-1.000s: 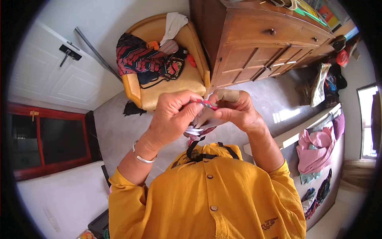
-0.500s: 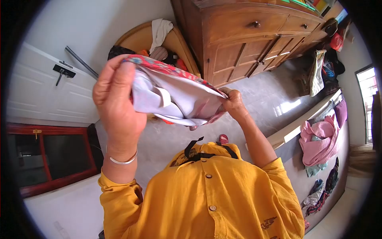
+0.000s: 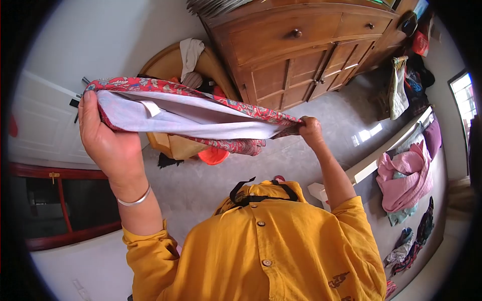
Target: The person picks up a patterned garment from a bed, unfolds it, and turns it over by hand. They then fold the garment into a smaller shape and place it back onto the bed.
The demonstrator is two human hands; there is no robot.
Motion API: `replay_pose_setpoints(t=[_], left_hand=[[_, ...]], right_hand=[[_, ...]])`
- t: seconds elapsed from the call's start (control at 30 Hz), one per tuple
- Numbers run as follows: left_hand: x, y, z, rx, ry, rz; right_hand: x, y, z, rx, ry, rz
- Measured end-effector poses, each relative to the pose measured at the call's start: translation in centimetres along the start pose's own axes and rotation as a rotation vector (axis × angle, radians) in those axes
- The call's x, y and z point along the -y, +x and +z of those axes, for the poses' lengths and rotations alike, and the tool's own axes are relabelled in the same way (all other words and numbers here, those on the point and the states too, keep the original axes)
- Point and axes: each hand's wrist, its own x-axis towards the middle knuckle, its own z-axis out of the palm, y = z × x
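Observation:
A red floral garment (image 3: 241, 109) is stretched between my two hands, its pale inner side and a white label facing me along an open edge. My left hand (image 3: 109, 145) grips its left end, fingers mostly hidden behind the cloth and thumb on the near side. The right end is pinched in my right hand (image 3: 311, 131), which is closed in a fist. Part of the cloth hangs down below the stretched edge.
Behind the garment stand a wooden cabinet (image 3: 281, 50) and a tan rounded chair (image 3: 165, 57) holding clothes. An orange-red basin (image 3: 213, 156) is on the floor. At right, a pink cloth (image 3: 404, 175) and other clothes lie on a bed. A white door (image 3: 42, 120) is at left.
My hands have moved apart, the left further left and the right slightly right. The garment is now pulled longer and flatter between them, and the view has shifted slightly.

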Motion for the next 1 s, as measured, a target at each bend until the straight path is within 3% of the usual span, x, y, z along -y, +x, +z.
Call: replay_pose_setpoints(t=[0.03, 0.1, 0.23, 0.33, 0.43, 0.57, 0.7, 0.8, 1.0], left_hand=[[0.2, 0.2, -0.2, -0.010, -0.036, -0.020], [0.4, 0.1, 0.0, -0.009, -0.078, -0.053], [0.3, -0.8, 0.6, 0.007, -0.066, -0.083], [0.0, -1.4, 1.1, -0.006, -0.040, -0.080], [-0.6, -1.6, 1.5, -0.010, -0.030, -0.079], [-1.0, -1.1, 0.9, 0.000, -0.023, -0.075], [-1.6, -0.8, 0.1, -0.027, 0.000, -0.059], [-1.9, -0.8, -0.4, -0.029, -0.005, -0.039], [-2.1, -0.1, -1.8, -0.071, -0.042, 0.000]], right_hand=[[-0.3, 0.1, -0.5, -0.006, -0.014, -0.007], [-0.6, 0.4, -1.4, 0.114, 0.249, 0.202], [0.8, 0.1, -3.0, 0.215, 0.924, 0.572], [1.4, -0.6, -2.3, 0.272, 1.379, 0.614], [1.5, -1.1, 0.1, 0.264, 1.359, 0.577], [4.2, -2.8, 0.0, 0.496, 1.186, 0.443], [7.4, -5.4, -0.8, 0.614, 0.099, -0.258], [9.3, -7.3, -0.8, 0.654, -0.201, -0.495], [7.3, -7.5, 1.9, 0.511, -0.408, -0.446]])
